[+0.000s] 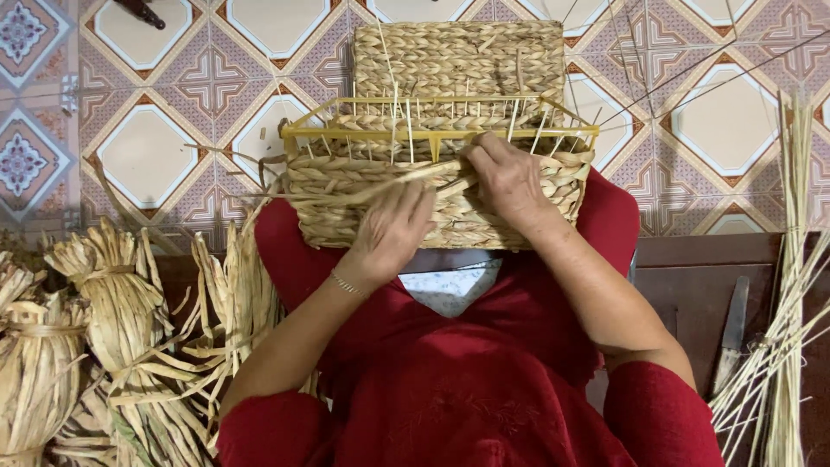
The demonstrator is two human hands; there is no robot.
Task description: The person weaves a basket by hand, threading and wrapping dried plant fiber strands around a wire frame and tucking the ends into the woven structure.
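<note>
Hands (450, 207) press against woven basket (441, 173).

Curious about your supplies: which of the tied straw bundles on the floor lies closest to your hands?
The bundle right beside your left elbow, touching the red clothing; the two fatter tied bundles lie farther out toward the left edge.

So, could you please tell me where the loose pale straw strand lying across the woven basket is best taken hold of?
Probably near its free left end, coming from the left. The pale straw strand runs level across the rectangular woven straw basket, its right part pinned under the left hand and right hand; only the left tail juts clear for a pinch grip.
</note>
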